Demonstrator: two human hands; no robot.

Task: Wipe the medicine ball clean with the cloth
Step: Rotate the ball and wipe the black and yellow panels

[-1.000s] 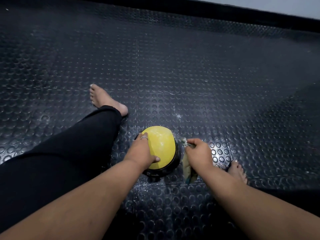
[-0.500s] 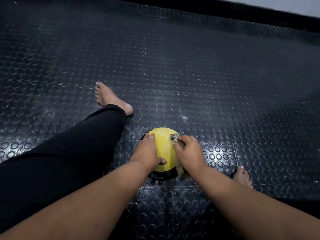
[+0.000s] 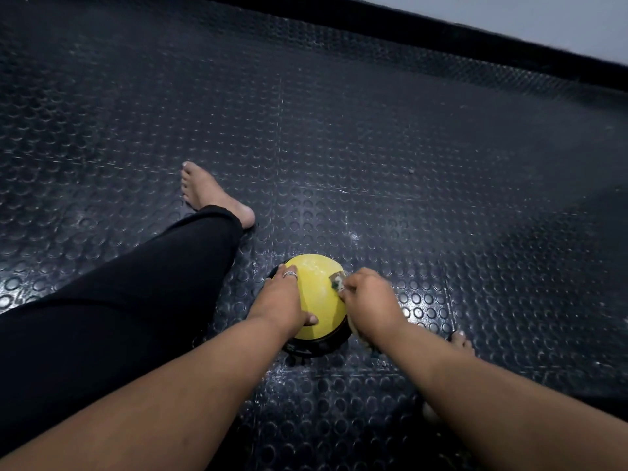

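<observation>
From the head camera I see my left hand (image 3: 283,302) spread flat on the yellow medicine ball (image 3: 317,294), which sits on the studded black rubber floor (image 3: 373,147). My right hand (image 3: 368,300) pinches the cloth (image 3: 338,279) against its upper right, higher up the ball than a second ago.

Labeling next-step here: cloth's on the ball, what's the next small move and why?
Probably drag the cloth across the medicine ball toward its far crown: the right hand presses it at the right edge, the left hand steadies, and whitish dust shows on top.
</observation>
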